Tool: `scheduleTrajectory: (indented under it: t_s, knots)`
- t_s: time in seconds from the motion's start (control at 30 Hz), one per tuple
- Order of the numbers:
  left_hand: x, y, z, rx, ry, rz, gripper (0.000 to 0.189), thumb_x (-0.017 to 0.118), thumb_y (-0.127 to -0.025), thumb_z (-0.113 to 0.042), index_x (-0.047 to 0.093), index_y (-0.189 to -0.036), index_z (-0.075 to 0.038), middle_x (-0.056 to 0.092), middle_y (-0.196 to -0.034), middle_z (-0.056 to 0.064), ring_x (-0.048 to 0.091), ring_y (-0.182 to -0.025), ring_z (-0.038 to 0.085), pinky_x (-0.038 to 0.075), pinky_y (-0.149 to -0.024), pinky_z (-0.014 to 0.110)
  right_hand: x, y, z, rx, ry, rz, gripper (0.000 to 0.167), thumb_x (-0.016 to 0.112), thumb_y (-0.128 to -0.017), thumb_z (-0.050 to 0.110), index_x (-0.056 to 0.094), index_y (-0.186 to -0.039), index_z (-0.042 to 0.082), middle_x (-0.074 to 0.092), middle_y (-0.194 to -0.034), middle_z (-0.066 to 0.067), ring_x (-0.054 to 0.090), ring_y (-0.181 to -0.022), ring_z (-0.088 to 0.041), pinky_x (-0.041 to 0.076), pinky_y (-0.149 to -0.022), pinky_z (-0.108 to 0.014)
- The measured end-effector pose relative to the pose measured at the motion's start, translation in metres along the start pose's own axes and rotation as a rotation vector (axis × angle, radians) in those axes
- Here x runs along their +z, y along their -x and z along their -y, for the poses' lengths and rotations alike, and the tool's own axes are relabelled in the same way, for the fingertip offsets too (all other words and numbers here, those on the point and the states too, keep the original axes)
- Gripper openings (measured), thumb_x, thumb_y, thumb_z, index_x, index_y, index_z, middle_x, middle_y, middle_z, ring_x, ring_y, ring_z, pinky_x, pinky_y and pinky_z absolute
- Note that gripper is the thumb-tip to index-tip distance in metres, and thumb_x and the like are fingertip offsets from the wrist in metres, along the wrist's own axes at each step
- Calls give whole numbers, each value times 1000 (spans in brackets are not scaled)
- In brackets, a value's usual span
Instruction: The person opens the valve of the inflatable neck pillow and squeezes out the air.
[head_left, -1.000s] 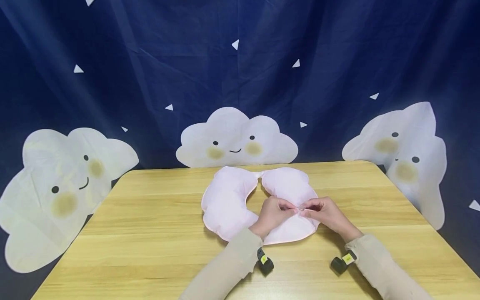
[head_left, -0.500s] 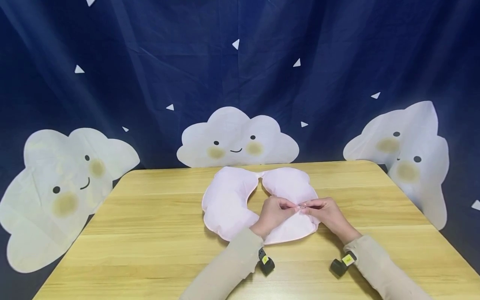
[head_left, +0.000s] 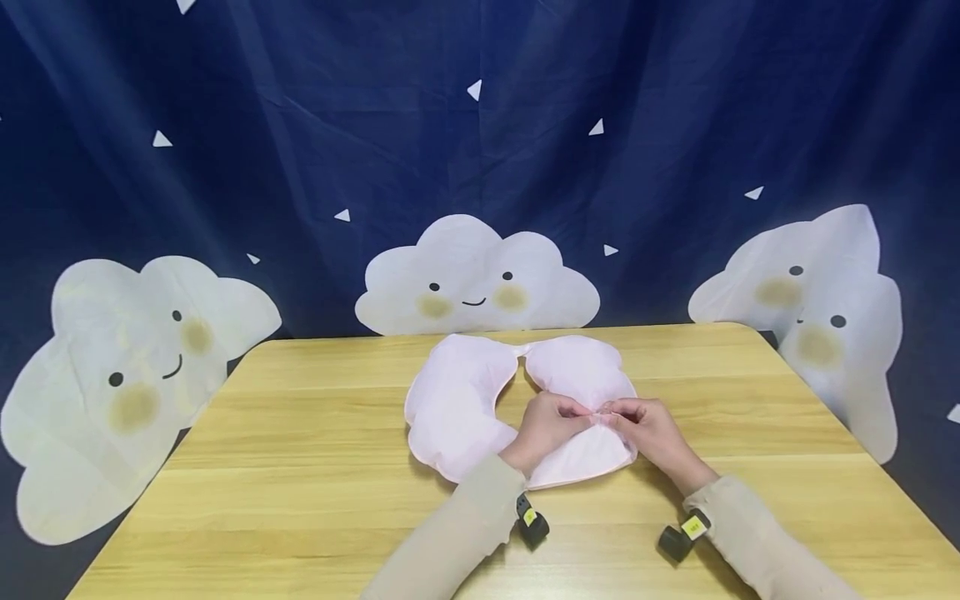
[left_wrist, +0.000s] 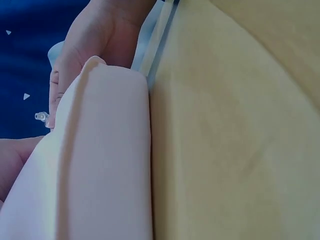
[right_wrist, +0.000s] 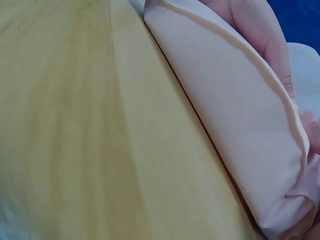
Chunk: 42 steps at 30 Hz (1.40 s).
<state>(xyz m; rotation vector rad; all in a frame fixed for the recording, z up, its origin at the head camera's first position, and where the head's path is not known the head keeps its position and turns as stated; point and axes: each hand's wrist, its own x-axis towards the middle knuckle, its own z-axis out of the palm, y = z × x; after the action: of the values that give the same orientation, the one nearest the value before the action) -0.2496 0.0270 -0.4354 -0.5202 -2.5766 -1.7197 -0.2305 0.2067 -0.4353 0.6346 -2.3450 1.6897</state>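
Note:
A pale pink, U-shaped inflatable neck pillow (head_left: 453, 412) lies puffed up on the table, its two ends meeting at the far side. Fingers and thumb of my left hand (head_left: 551, 427) pinch the pillow at the base of its small clear air valve (left_wrist: 41, 116), on the near right lobe. From the other side my right hand (head_left: 651, 429) pinches the valve, thumb and forefinger almost meeting the left fingertips. Most of the valve is hidden by the fingers. In the right wrist view the pillow's piped seam (right_wrist: 250, 50) bulges in front of the hands.
The light wooden table (head_left: 300, 467) reaches to a dark blue curtain (head_left: 405, 125) printed with white smiling clouds and small triangles. Each sleeve cuff carries a small black camera, the left one (head_left: 532, 529) and the right one (head_left: 677, 540) hanging just above the tabletop.
The right hand and wrist shift very slightly at the valve. The left hand and the pillow stay in place; the whole view drifts a little.

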Motion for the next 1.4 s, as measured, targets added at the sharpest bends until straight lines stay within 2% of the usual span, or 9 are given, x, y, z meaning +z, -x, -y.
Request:
scheduleTrajectory:
  t_s: [0.13,0.27,0.4,0.57,0.77,0.87,1.1,1.23,1.4]
  knots:
    - [-2,1,-2,-7,-2,26,7,74,-79,-13,76,-82,-7,71,-74,-2,56,-68,-4,46,-69,15,3,1,8,-11,26,-15,5,62,-83,-11,67,-83,-13,68,-79,-19,57,-71,1,48,-59,-14]
    - [-6,3,-4,-24,-22,87,10,71,-82,-16,75,-86,-8,71,-77,-4,56,-69,-3,46,-70,15,3,1,-6,7,31,-23,5,64,-82,-10,68,-82,-12,69,-78,-18,55,-65,1,46,-52,-14]
    - [-14,5,-12,-5,-171,117,13,69,-85,-20,75,-92,-11,71,-83,-6,57,-75,-1,44,-74,17,1,2,-21,19,35,-47,5,66,-82,-7,70,-83,-11,70,-79,-15,56,-66,2,47,-51,-15]
    - [-32,4,-24,76,-321,83,14,68,-85,-21,76,-93,-14,71,-85,-6,56,-74,3,43,-70,17,-2,3,-23,20,7,-60,7,66,-84,-4,70,-84,-10,69,-75,0,53,-60,0,44,-45,-18]
    - [-68,9,-36,153,-349,65,15,66,-87,-19,75,-95,-11,73,-92,0,63,-79,12,47,-74,22,-2,5,-21,44,4,-31,8,63,-87,-2,67,-82,-8,64,-71,8,47,-53,-1,41,-41,-19]
    - [-92,12,-38,169,-369,5,16,65,-87,-18,75,-97,-9,72,-98,3,66,-87,17,49,-79,28,-1,5,-20,42,10,-22,9,63,-87,-1,66,-80,-6,63,-71,6,46,-53,-1,40,-41,-20]
    - [-142,10,-26,223,-354,-78,14,67,-86,-16,75,-96,-10,72,-98,2,65,-99,18,48,-90,34,-1,5,-18,52,-4,-27,9,63,-86,-2,65,-80,-8,63,-71,5,45,-52,-2,40,-41,-20]
    - [-163,8,-13,320,-369,-28,17,68,-85,-15,74,-101,-10,71,-103,3,63,-104,19,46,-93,36,-2,5,-17,81,10,-17,8,63,-87,-2,66,-83,-8,59,-66,7,45,-50,-2,40,-41,-20]
    - [-189,6,5,417,-352,78,30,69,-86,-15,68,-115,-9,63,-123,5,51,-120,22,36,-104,41,-1,3,-14,61,13,4,7,60,-87,-7,65,-84,-11,52,-59,6,43,-49,-1,38,-40,-19]
